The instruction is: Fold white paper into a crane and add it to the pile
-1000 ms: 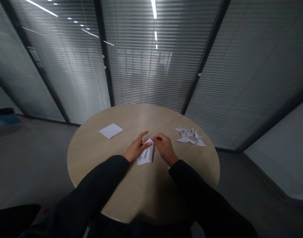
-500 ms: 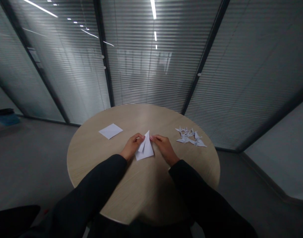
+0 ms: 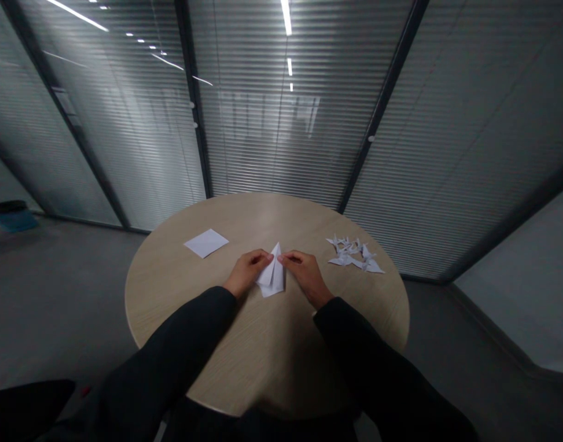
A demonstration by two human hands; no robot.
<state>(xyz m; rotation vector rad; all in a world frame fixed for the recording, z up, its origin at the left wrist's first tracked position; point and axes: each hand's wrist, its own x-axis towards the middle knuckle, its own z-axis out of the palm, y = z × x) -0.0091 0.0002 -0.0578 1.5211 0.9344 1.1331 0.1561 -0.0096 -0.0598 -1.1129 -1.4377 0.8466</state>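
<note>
A partly folded white sheet of paper (image 3: 272, 283) is between my hands at the middle of the round table, its narrow point facing away from me. My left hand (image 3: 250, 268) pinches its left side near the upper part, with a folded flap beside the fingers. On the opposite edge, my right hand (image 3: 305, 273) pinches the paper close to the tip. The fingertips of both hands almost meet over the paper. Parts of its edges are hidden under the fingers.
The wooden round table (image 3: 235, 362) stands before a glass wall with blinds (image 3: 281, 141). A flat white paper square (image 3: 206, 243) lies to the left. Several folded white paper figures (image 3: 355, 254) are heaped on the right. A blue bin (image 3: 11, 216) sits on the floor at far left.
The left side of the paper has been folded inward, so the sheet looks narrower. My left fingertips have shifted slightly right, toward my right hand, which has barely moved.
</note>
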